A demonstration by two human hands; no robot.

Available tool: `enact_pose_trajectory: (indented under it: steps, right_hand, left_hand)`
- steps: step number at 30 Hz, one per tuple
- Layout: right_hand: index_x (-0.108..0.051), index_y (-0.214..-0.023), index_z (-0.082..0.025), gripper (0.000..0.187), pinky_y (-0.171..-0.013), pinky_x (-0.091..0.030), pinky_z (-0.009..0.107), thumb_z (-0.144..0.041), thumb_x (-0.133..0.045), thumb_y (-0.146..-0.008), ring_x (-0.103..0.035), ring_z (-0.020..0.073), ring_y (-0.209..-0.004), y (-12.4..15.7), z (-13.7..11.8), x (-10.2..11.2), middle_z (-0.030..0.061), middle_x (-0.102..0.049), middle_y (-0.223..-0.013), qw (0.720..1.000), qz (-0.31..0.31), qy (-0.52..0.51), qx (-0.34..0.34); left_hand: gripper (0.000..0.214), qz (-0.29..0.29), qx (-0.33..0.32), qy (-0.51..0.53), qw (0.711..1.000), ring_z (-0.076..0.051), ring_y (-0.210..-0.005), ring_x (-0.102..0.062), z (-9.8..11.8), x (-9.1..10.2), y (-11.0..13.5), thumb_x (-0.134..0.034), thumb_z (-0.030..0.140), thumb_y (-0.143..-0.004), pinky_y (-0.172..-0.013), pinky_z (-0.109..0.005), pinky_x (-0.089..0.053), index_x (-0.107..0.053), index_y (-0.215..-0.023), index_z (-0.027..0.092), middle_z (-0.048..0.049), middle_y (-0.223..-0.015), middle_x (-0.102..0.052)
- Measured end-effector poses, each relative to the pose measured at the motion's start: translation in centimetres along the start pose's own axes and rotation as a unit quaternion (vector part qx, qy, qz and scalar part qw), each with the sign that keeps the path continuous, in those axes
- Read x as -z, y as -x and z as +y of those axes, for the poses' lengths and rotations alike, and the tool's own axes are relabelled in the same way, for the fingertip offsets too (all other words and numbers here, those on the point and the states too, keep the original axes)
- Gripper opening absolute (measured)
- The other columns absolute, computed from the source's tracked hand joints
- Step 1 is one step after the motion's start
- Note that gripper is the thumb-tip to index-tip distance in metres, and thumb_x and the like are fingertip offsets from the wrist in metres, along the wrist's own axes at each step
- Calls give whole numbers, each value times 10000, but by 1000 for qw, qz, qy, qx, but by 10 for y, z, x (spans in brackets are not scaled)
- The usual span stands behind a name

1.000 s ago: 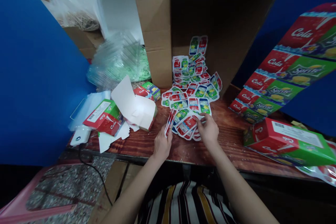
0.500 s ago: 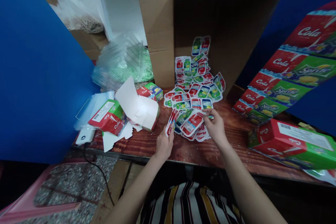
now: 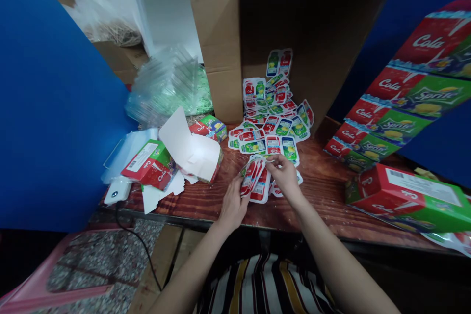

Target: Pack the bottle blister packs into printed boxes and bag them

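Packets (image 3: 253, 179), several, fanned and overlapping, above the near part of the worktop (image 3: 318, 181). My left grip (image 3: 234, 204) curls round their lower left side, thumb in front; my right grip (image 3: 287, 175) is pinched at their upper edge. The likeliest fault, I judge, is slipping: the films look smooth and the fan uneven, so a slack left grip could let some slide out. Two might also cling and pass as one. Just beyond lies a loose pile (image 3: 272, 130), with which mine could mix if lowered there. The pile runs into the carton (image 3: 223, 59), whose mouth faces me. At left, a box (image 3: 201, 157) has its white flap raised, contents unreadable; at right, a stack of printed boxes (image 3: 390, 108) hides whatever it holds.
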State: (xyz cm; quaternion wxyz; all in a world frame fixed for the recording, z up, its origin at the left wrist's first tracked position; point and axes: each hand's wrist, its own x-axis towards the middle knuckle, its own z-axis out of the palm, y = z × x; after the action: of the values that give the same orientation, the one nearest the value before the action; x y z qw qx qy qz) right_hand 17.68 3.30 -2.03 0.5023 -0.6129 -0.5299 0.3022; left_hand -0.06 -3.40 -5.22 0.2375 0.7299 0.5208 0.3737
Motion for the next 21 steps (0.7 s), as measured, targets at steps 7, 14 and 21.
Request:
enact_pose_trajectory:
  steps: [7, 14, 21]
  right_hand:
    - [-602, -828, -188, 284, -476, -362, 235, -436, -668, -706, -438, 108, -493, -4, -6, -17, -41, -518, -603, 987, -5, -156, -22]
    - [-593, -855, -194, 327, -468, -400, 237, -475, -681, -712, -481, 118, -518, 3, -10, -33, -28, -557, -645, 973, -12, -229, -37]
    - [-572, -962, -200, 369, -537, -485, 284, -541, -546, -822, -564, 155, -576, -4, -15, -17, -5, -580, -707, 989, -19, -147, -4]
  left_hand:
    - [641, -49, -30, 43, 997, -264, -1351, -363, -14, 7, 2, -553, 395, -873, -1101, -457, -310, -299, -1400, 132, -190, -1431, -401]
    - [860, -4, 32, 58, 998, -282, -1197, -534, -9, 4, -2, -787, 457, -637, -998, -427, -425, -364, -1331, 178, -146, -1302, -535]
    - [411, 113, 105, 52, 987, -237, -1031, -643, -11, -8, -5, -529, 164, -803, -902, -362, -484, -509, -1214, 168, -115, -1096, -677]
